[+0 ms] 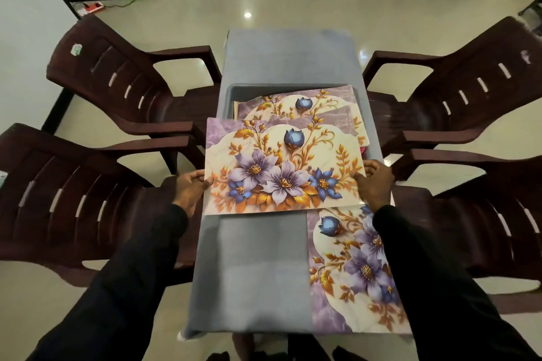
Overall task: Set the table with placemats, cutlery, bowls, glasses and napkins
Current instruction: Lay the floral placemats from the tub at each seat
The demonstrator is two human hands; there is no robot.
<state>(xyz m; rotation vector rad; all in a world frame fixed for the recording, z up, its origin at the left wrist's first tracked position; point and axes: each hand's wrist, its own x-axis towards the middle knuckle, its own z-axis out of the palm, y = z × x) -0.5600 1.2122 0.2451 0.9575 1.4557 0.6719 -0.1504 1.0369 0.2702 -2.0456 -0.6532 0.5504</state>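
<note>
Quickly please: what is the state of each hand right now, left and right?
Left hand: holding the left edge of the floral placemat.
Right hand: holding the right edge of the same placemat.

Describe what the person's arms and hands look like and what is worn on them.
Both arms wear long, plain black sleeves: the left sleeve and right sleeve reach the wrists, with no markings visible. The left hand and right hand are bare; no gloves, watch or bracelet show.
</note>
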